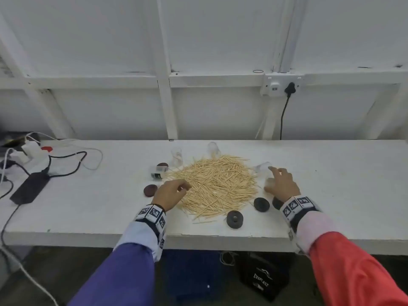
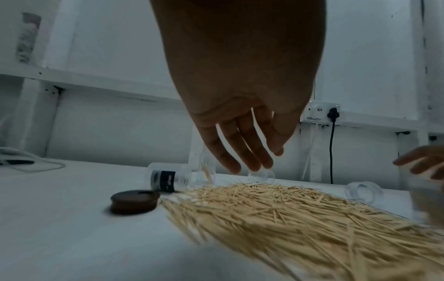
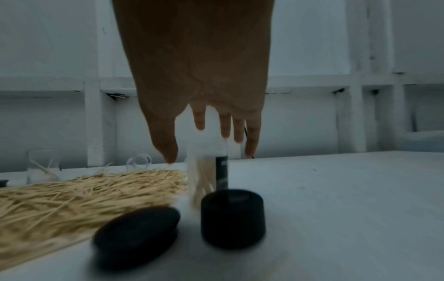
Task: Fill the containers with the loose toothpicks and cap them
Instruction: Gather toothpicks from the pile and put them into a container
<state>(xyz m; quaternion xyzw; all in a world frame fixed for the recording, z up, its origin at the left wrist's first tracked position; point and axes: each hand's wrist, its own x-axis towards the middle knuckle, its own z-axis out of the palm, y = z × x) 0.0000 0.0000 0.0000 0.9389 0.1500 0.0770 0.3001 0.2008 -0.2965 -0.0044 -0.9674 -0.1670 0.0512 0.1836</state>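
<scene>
A white tabletop (image 1: 331, 195) carries a wide heap of toothpicks (image 1: 216, 184) ringed by clear containers and dark caps. The left hand (image 1: 170, 194) hovers over the heap's left edge, grip released, fingers loose. The right hand (image 1: 281, 184) reaches over an upright container (image 3: 209, 171) part-filled with toothpicks, fingers spread, grasping nothing.

On the white bench (image 1: 331, 195) a wide heap of loose toothpicks (image 1: 216, 184) lies between the hands, the left hand (image 1: 170, 194) hovering with loosely curled fingers over its near-left edge, the right hand (image 1: 281, 184) spread above a clear container (image 1: 270, 184), dark caps (image 1: 234, 219) nearby.
</scene>
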